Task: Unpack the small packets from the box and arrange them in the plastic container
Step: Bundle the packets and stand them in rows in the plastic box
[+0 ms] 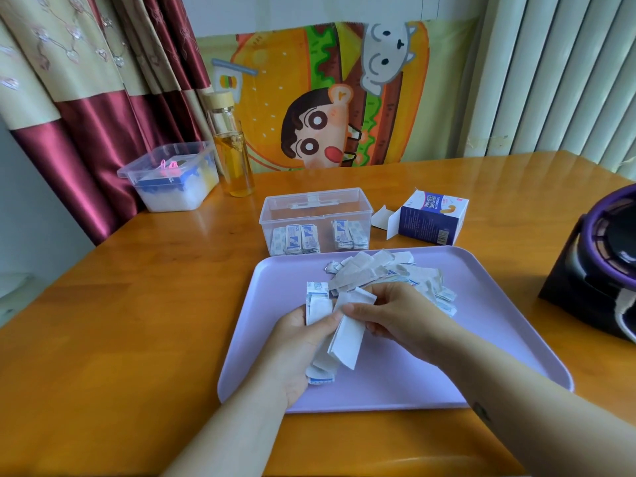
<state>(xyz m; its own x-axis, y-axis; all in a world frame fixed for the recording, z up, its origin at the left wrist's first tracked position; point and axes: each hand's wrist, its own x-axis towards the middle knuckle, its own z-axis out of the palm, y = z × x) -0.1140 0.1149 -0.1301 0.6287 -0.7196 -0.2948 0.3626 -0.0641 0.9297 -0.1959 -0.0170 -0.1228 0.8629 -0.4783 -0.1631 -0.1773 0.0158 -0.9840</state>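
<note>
Over the lilac tray, my left hand holds a stack of small white-and-blue packets. My right hand pinches one white packet against that stack. Behind my hands, a loose pile of packets lies at the tray's far side. Past the tray stands the clear plastic container, with two groups of packets standing upright along its front wall. The blue-and-white box lies on its side to the container's right, flap open.
A wooden table carries everything. At the back left stand a second clear tub with contents and a glass bottle of yellow liquid. A dark purple-rimmed bag sits at the right edge. Curtains hang behind.
</note>
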